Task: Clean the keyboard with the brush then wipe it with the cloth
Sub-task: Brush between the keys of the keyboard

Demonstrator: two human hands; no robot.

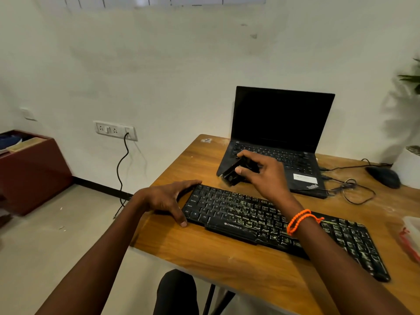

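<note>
A black keyboard (261, 221), dusty with pale specks between its keys, lies slanted across the wooden desk (227, 264). My left hand (168, 201) rests at the keyboard's left end, fingers along its far corner and thumb by its near corner. My right hand (266, 173), with an orange bead band on the wrist, grips a small black brush (231, 175) held just above the keyboard's far edge, bristle end pointing down and left. No cloth is visible.
An open black laptop (279, 137) stands behind the keyboard. A black mouse (384, 177) and tangled cables (350, 189) lie at the right, beside a white plant pot (406, 164). A clear plastic container (412, 237) sits at the right edge. A red cabinet (29, 169) stands on the floor left.
</note>
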